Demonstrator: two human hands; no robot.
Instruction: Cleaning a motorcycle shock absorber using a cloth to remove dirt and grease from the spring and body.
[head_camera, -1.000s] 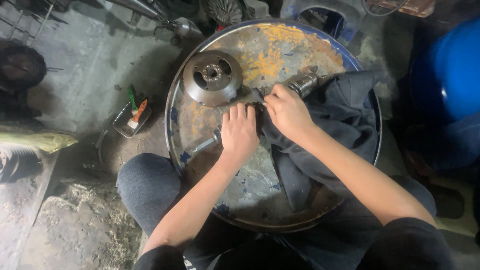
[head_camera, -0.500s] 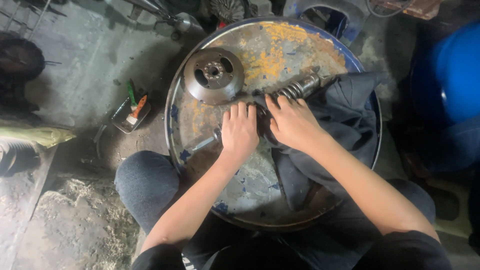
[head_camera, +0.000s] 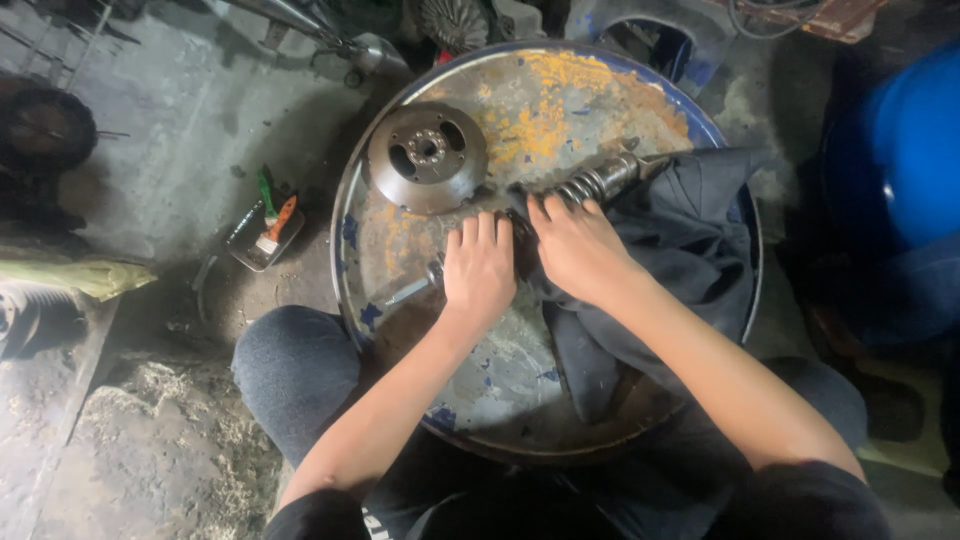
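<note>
- My left hand lies palm down at the centre of the frame, fingers curled over the lower end of a shock absorber; it is clenched on that part, though the exact contact is hidden under the palm.
- My right hand sits just beside it, pressing a dark grey cloth against the shock absorber's body; fingers are closed over cloth and part together.
- The shock absorber runs diagonally from centre toward upper right; its coil spring shows above my right fingertips, and its thin metal rod sticks out to the left of my left hand.
- All of this rests on a round drum lid, rusty with orange and blue patches, filling the middle of the frame.
- A round metal hub disc with cut-outs lies on the lid, up and left of my hands, apart from them.
- On the concrete floor at left: a small tray holding a brush and a green-handled tool.
- A blue barrel stands at right edge.
- My knee in grey trousers is at lower left.
</note>
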